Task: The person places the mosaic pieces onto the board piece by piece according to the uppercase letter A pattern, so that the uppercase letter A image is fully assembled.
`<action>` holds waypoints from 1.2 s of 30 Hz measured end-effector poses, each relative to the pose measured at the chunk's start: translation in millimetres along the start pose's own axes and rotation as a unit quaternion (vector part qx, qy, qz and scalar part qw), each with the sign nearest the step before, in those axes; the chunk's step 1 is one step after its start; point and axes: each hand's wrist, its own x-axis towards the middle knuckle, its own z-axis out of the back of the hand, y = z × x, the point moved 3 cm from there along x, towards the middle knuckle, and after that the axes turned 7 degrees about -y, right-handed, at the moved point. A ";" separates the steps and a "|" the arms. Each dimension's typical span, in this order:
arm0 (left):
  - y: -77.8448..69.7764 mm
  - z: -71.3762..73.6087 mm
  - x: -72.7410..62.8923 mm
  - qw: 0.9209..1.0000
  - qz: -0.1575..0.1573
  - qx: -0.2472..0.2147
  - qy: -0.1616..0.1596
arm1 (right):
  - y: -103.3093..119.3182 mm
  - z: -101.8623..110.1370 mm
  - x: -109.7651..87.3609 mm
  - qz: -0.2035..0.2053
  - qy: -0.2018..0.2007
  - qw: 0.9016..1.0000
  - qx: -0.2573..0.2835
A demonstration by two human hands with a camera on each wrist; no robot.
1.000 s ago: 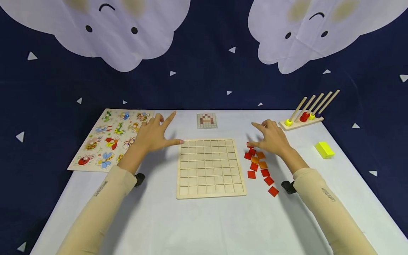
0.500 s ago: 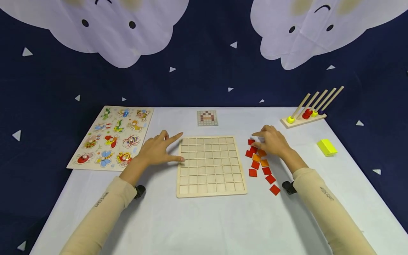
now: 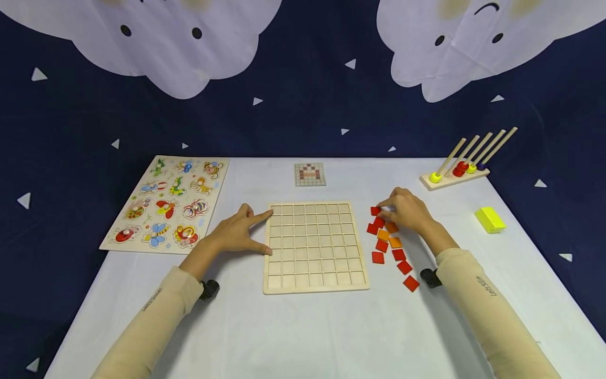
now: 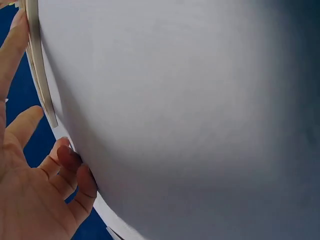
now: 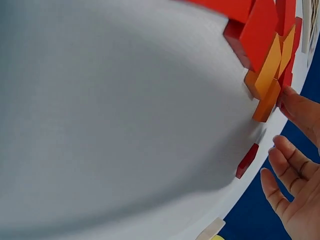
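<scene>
A wooden grid board [image 3: 316, 247] lies mid-table. At its left edge, my left hand [image 3: 232, 231] spreads thumb and index finger, their tips at the rim. The left wrist view shows the hand's remaining fingers [image 4: 86, 182] loosely bent and holding nothing. My right hand [image 3: 407, 210] hovers over the far end of a scatter of square tiles, thumb and index tip close to a red tile [image 3: 375, 210]. An orange tile [image 3: 383, 235] lies among several red ones. In the right wrist view, a fingertip reaches the tile cluster [image 5: 270, 70], and a lone dark red tile [image 5: 246, 161] lies apart.
A small pattern card [image 3: 310, 174] lies behind the board. At the left is an insect puzzle board [image 3: 163, 205]. A peg stacker with coloured beads [image 3: 454, 178] stands at the back right, with a yellow block [image 3: 490, 220] in front of it.
My left hand has slid nearer along the board's left side, its fingertips now at the edge. My right hand's thumb and index finger have drawn closer together near the far red tiles.
</scene>
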 end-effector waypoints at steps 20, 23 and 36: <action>6.6 -1.8 -0.4 0.998 0.009 -0.054 0.000 | 10.7 -1.4 7.7 0.060 -0.031 0.998 0.013; 6.1 -2.5 0.3 0.999 0.011 -0.053 -0.001 | 19.1 -0.9 11.6 0.076 -0.046 0.996 0.025; 5.7 -3.4 1.5 0.998 0.009 -0.060 -0.004 | 80.1 -7.8 33.1 0.149 -0.049 0.986 0.053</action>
